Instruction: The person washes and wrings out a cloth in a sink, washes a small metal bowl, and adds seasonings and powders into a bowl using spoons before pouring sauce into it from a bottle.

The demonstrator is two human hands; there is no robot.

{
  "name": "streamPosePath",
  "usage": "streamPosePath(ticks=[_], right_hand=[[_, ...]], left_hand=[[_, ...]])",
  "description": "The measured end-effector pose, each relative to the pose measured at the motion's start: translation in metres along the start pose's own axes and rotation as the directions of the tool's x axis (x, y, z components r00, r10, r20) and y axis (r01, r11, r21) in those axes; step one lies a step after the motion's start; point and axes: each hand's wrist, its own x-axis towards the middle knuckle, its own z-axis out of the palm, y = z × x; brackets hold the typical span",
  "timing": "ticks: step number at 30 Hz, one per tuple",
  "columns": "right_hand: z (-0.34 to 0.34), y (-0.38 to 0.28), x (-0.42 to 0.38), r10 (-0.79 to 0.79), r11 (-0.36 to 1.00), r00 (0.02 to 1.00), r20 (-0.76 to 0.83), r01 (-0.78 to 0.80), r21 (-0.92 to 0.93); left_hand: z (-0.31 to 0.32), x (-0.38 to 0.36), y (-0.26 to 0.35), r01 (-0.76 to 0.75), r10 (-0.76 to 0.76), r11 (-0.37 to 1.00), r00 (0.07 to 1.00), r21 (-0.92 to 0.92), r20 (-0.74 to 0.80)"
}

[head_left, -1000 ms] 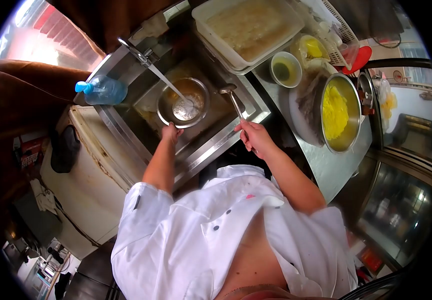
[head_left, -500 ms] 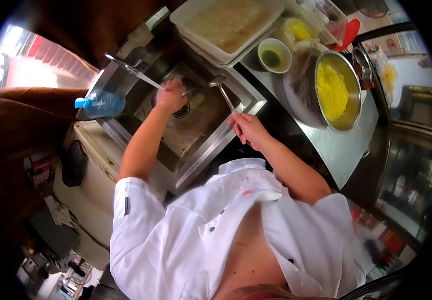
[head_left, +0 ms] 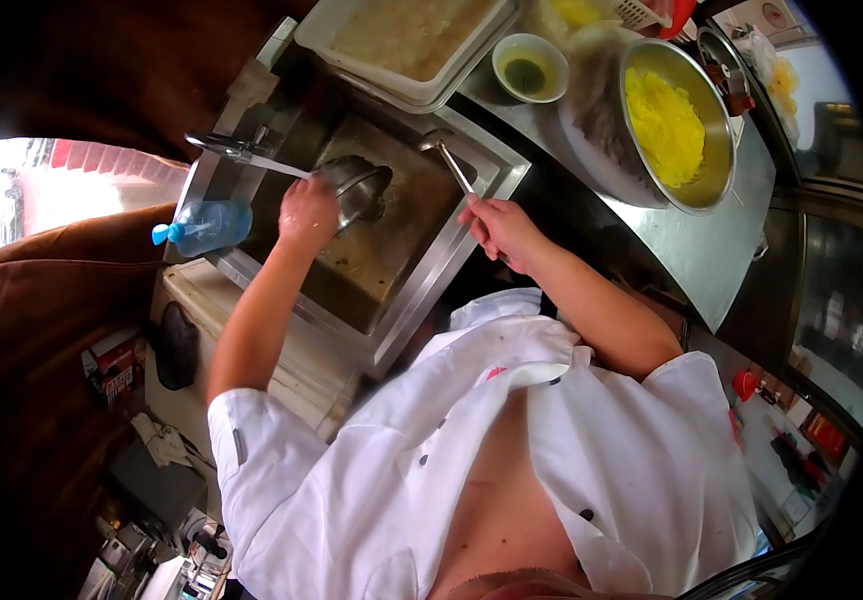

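Note:
My left hand is over the sink, its fingers closed on the rim of a round metal bowl. The bowl is tilted on its side, and its inside looks dark. From the tap, a stream of water runs down to my fingers. My right hand, at the sink's right edge, grips the handle of a small metal ladle. The ladle's head hangs over the right part of the sink.
A clear bottle with a blue cap stands at the sink's left edge. Behind the sink is a white tub of cloudy liquid. Right of it are a white cup and a steel bowl holding yellow food.
My left hand has moved slightly left and toward me, and the metal bowl now shows tilted in its grip. My right hand still holds the ladle. The camera view has shifted a little.

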Motion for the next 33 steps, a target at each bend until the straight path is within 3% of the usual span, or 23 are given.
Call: streamPosePath(ticks=[3, 6, 9, 10, 13, 15, 16, 17, 19, 21, 23, 27, 29, 31, 32, 33], right_hand=[[0.008, -0.003, 0.002, -0.020, 0.999, 1.000, 0.024, 0.020, 0.034], [0.019, -0.012, -0.005, -0.012, 1.000, 1.000, 0.016, 0.012, 0.017], [0.019, -0.011, -0.007, -0.013, 1.000, 0.999, 0.029, 0.012, 0.019], [0.017, -0.011, -0.008, -0.016, 1.000, 0.999, 0.029, 0.016, 0.017], [0.010, -0.009, -0.010, -0.021, 0.999, 0.999, 0.028, 0.020, 0.028], [0.005, -0.007, -0.006, -0.016, 0.999, 1.000, 0.023, 0.015, 0.049], [0.003, -0.007, -0.005, -0.014, 0.999, 1.000, 0.020, 0.013, 0.049], [0.003, -0.006, -0.003, -0.010, 0.999, 1.000, 0.021, 0.009, 0.048], [0.006, -0.006, -0.001, 0.009, 0.999, 1.000, 0.029, -0.010, 0.034], [0.011, -0.011, -0.001, 0.033, 0.999, 0.999, 0.041, -0.033, 0.008], [0.014, -0.012, 0.003, 0.035, 0.999, 0.997, 0.074, -0.035, -0.003], [0.028, -0.016, 0.007, 0.045, 0.998, 0.995, 0.093, -0.041, -0.044], [0.034, -0.014, 0.011, 0.038, 0.997, 0.993, 0.113, -0.030, -0.069], [0.040, -0.011, 0.013, 0.049, 0.996, 0.992, 0.114, -0.039, -0.084], [0.043, -0.011, 0.012, 0.062, 0.995, 0.992, 0.107, -0.052, -0.090], [0.044, -0.014, 0.013, 0.068, 0.994, 0.992, 0.102, -0.058, -0.097]], left_hand=[[0.017, 0.035, 0.015, -0.086, 0.085, 0.996, 0.995, -0.006, -0.050], [0.024, 0.067, 0.010, 0.023, -0.022, 1.000, 0.992, -0.012, 0.125], [0.048, 0.065, -0.024, 0.305, -0.248, 0.921, 0.938, -0.242, 0.241], [0.081, 0.053, -0.044, 0.170, -0.150, 0.972, 0.980, -0.162, 0.128], [0.102, 0.016, -0.048, 0.462, -0.385, 0.806, 0.884, -0.370, 0.265], [0.152, -0.019, -0.040, 0.515, -0.589, 0.505, 0.792, -0.693, 0.159], [0.159, -0.033, -0.028, 0.540, -0.691, 0.149, 0.657, -0.829, 0.303], [0.165, -0.048, -0.011, 0.473, -0.714, -0.228, 0.514, -0.851, 0.476], [0.192, -0.083, 0.018, 0.231, -0.540, -0.757, 0.304, -0.611, 0.785], [0.162, -0.091, 0.070, 0.071, -0.423, -0.888, 0.260, -0.454, 0.868], [0.158, -0.103, 0.108, 0.018, -0.249, -0.962, 0.358, -0.274, 0.900], [0.105, -0.070, 0.143, 0.009, -0.147, -0.987, 0.357, -0.161, 0.922], [0.107, -0.053, 0.125, 0.036, -0.204, -0.974, 0.305, -0.226, 0.930], [0.170, -0.053, 0.092, 0.058, -0.312, -0.938, 0.285, -0.341, 0.906], [0.184, -0.057, 0.081, 0.008, -0.434, -0.882, 0.376, -0.472, 0.818], [0.143, -0.054, 0.080, 0.074, -0.544, -0.822, 0.191, -0.564, 0.817]])
